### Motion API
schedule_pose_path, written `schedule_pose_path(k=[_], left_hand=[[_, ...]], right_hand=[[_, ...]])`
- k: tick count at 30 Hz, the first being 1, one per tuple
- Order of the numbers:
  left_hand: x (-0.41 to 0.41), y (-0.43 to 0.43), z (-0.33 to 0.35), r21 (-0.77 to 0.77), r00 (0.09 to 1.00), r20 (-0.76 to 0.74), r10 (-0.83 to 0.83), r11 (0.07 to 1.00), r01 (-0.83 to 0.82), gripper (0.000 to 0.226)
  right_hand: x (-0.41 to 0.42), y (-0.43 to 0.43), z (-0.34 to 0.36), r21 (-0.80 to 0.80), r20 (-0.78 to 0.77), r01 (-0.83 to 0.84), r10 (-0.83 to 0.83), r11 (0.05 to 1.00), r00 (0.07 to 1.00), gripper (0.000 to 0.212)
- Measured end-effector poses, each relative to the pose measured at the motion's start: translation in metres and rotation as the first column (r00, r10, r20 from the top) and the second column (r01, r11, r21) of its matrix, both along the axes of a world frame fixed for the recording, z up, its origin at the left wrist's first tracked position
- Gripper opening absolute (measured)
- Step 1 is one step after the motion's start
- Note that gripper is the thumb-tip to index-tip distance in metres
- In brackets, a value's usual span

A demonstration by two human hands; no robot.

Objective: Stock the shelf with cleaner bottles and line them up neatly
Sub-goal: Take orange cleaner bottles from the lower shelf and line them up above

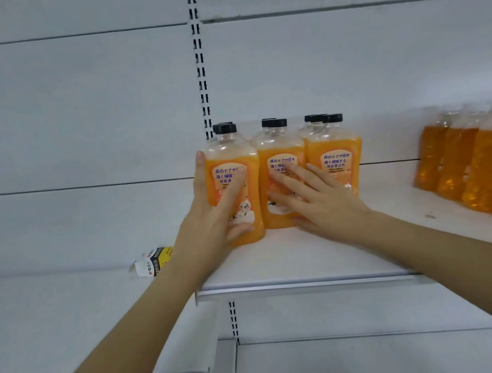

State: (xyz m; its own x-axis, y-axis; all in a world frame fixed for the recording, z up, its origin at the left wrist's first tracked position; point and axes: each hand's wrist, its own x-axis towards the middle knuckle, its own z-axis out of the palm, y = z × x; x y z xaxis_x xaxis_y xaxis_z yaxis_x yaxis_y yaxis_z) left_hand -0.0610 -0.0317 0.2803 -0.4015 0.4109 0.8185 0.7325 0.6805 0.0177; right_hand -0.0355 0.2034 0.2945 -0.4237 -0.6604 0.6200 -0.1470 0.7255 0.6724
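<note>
- Three columns of orange cleaner bottles stand on the white shelf [296,261], just right of the slotted upright, each with more bottles behind its front one.
- As I read it, I'm squaring up the front row. The left front bottle [229,155] stands a little nearer the shelf edge than its neighbours.
- To do this well, I'd slide that bottle straight back until its face is level with the other two. I'd keep it upright with the label facing out and leave no gap beside it.
- I'd push low on the body, since a push near the black caps [275,122] could tip a tall bottle into those behind.
- My left hand [211,219] grips the left front bottle, thumb on its far-left side and fingers curled across the label.
- My right hand [319,201] lies flat with its fingers straight and spread, gripping nothing. The fingertips rest on the label of the middle front bottle [277,150].
- It partly hides the right front bottle [335,148], and I cannot tell whether it touches it.
- Amber bottles [482,165] stand well apart to the right, so I'd leave them alone.
</note>
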Motion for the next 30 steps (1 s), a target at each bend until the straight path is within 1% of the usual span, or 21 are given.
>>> schedule_pose_path(k=[4,8,9,12,15,17,20,22,25,28,30], left_hand=[[0.001,0.0,0.002,-0.026,0.998,-0.038,0.043,0.999,-0.044,0.091],[0.007,0.001,0.002,-0.026,0.974,-0.1,0.205,0.978,-0.208,0.092],[0.01,0.002,0.003,-0.014,0.965,-0.129,0.229,0.972,-0.233,0.088],[0.016,0.009,0.005,-0.012,0.934,-0.269,0.236,0.969,-0.248,0.066],[0.017,0.028,0.007,-0.065,0.896,-0.388,0.218,0.963,-0.262,0.052],[0.017,0.046,0.012,-0.118,0.874,-0.445,0.195,0.955,-0.272,0.049],[0.017,0.073,0.024,-0.208,0.854,-0.486,0.188,0.924,-0.322,0.047],[0.016,0.085,0.028,-0.276,0.86,-0.463,0.214,0.887,-0.37,0.052],[0.012,0.094,0.025,-0.382,0.864,-0.389,0.321,0.797,-0.468,0.065],[0.012,0.093,0.02,-0.367,0.802,-0.452,0.391,0.738,-0.566,0.07],[0.012,0.092,0.017,-0.357,0.771,-0.479,0.419,0.71,-0.607,0.073]], right_hand=[[0.001,-0.001,0.0,-0.032,0.018,-0.03,0.03,0.999,0.999,0.059],[0.002,-0.002,-0.001,-0.046,0.044,-0.058,0.06,0.997,0.997,0.061],[0.002,0.0,-0.001,-0.032,0.044,-0.055,0.056,0.998,0.997,0.062],[0.006,0.012,-0.001,0.019,0.057,-0.062,0.061,0.998,0.997,0.061],[0.012,0.028,0.002,0.022,0.05,-0.068,0.067,0.997,0.996,0.058],[0.018,0.04,0.006,0.005,0.033,-0.05,0.05,0.999,0.998,0.058],[0.025,0.059,0.013,-0.091,0.015,-0.006,0.008,0.996,1.0,0.058],[0.03,0.07,0.015,-0.177,0.06,0.004,0.006,0.984,0.998,0.064],[0.032,0.08,0.015,-0.163,0.13,-0.004,0.026,0.987,0.991,0.073],[0.028,0.081,0.014,-0.15,0.16,0.0,0.024,0.989,0.987,0.077],[0.025,0.08,0.011,-0.166,0.162,0.003,0.024,0.986,0.986,0.076]])
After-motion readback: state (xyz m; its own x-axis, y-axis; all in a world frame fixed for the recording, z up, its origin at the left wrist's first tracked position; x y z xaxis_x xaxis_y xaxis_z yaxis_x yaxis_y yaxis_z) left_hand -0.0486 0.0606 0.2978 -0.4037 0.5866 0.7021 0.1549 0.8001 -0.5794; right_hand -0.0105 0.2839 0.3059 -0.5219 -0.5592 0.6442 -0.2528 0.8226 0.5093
